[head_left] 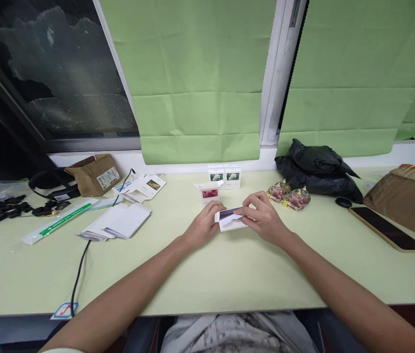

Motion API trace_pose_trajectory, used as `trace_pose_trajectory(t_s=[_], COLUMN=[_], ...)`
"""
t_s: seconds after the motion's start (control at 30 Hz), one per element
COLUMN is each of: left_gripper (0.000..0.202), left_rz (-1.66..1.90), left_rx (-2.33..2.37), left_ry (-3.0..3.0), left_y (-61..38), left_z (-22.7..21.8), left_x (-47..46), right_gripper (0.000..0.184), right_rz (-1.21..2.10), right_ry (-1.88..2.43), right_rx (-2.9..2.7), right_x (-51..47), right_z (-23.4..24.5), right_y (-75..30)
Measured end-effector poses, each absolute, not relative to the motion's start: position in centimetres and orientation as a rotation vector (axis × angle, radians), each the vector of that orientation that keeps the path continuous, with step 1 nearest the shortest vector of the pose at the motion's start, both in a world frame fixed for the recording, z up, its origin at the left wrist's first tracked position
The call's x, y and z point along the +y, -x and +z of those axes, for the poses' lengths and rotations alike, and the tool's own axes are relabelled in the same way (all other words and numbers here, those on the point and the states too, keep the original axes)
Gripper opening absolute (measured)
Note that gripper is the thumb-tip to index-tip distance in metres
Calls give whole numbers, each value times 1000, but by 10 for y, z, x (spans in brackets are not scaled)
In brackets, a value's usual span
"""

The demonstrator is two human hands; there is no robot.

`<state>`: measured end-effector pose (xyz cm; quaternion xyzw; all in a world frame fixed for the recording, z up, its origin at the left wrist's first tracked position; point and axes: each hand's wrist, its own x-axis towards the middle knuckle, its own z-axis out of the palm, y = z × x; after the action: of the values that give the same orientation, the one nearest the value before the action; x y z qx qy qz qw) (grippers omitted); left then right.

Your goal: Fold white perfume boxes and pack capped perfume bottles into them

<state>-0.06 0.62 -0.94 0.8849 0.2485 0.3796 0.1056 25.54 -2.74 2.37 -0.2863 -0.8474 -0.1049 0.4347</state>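
Between my two hands, above the table, is a small white cardboard box [233, 225] with its flaps standing open. My left hand [203, 223] grips its left end, the fingertips partly hidden behind it. At the right end, the fingers of my right hand [264, 217] pinch a flap at the opening. Just beyond stands another small white box with a dark pink flower picture [210, 193], its top flaps raised. Closed white boxes with white flower pictures [232, 178] stand together behind that one.
Right of my hands sit two clear ornaments with pink contents [297, 199]. Farther right are black plastic bags [316, 171], a phone [387, 229] and a brown carton [406, 201]. Flat white boxes [128, 219], a cable [81, 267] and an open brown box [95, 176] lie left.
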Motion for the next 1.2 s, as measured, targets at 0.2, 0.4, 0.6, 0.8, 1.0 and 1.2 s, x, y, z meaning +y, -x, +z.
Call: trace_pose_trajectory(t_s=[0.2, 0.4, 0.6, 0.8, 1.0, 1.2], left_gripper=[32, 30, 34, 34, 38, 44], left_rz=[1056, 1058, 1057, 1048, 1033, 968], left_rx=[728, 734, 744, 756, 768, 794], left_ry=[-2625, -2600, -2551, -2551, -2590, -2687], left_y=[1, 1, 1, 0, 2, 4], left_z=[-8, -7, -8, -7, -10, -12], left_x=[5, 5, 6, 6, 8, 9], right_gripper=[20, 16, 17, 14, 12, 14], right_rz=[-132, -39, -33, -74, -95, -99], right_ry=[718, 733, 737, 764, 804, 785], right_rx=[-2097, -2113, -2095, -2080, -2099, -2170], right_x=[-27, -25, -22, -20, -22, -22], right_z=[22, 20, 20, 21, 23, 25], right_y=[-255, -256, -257, -258, -258, -262])
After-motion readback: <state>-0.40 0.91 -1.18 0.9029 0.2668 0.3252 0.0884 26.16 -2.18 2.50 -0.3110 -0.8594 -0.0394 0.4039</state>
